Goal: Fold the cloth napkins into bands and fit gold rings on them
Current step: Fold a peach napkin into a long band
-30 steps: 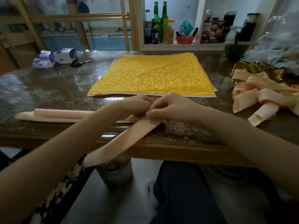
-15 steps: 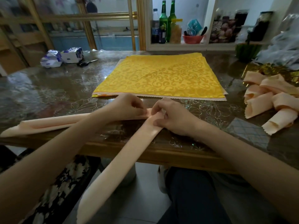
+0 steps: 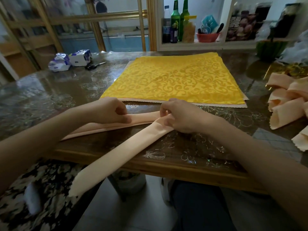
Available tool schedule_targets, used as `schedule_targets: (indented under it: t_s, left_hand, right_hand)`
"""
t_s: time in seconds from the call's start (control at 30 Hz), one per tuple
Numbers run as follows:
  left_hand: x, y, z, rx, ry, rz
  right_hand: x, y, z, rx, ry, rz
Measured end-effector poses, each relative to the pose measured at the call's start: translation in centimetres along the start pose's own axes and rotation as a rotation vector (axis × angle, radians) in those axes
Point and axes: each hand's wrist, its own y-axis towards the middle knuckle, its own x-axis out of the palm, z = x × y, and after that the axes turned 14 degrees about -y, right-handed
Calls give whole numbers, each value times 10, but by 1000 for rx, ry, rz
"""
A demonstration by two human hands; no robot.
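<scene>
A peach napkin band [image 3: 126, 147] lies bent in a V near the table's front edge. One arm runs left along the table, the other hangs off the edge toward my lap. My left hand [image 3: 110, 110] pinches the left arm of the band with curled fingers. My right hand [image 3: 180, 115] grips the bend where the two arms meet. A stack of yellow patterned napkins [image 3: 175, 77] lies flat behind my hands. Gold rings [image 3: 293, 70] glint at the far right, partly hidden.
A heap of folded peach napkins [image 3: 286, 104] sits at the right edge. Two tissue packs [image 3: 70, 60] and scissors [image 3: 93, 66] lie at the back left. Bottles [image 3: 176, 22] and a red bowl [image 3: 208, 36] stand on a shelf behind the glossy table [image 3: 41, 97].
My hands have drawn apart along the band, the left sliding leftward. The hanging arm now reaches farther off the table edge. The camera has tilted down and nearer.
</scene>
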Motion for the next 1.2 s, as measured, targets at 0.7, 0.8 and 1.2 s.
schedule_targets:
  t_s: [0.7,0.8,1.2]
  left_hand:
    - [-15,165,90,-333,-447,-54]
    - [16,163,90,-386,-611,227]
    - [41,75,86,-293,-872,142]
  right_hand:
    - [11,34,98,159,136,118]
    - [12,35,100,149,190,155]
    - [0,16,73,241,113,-28]
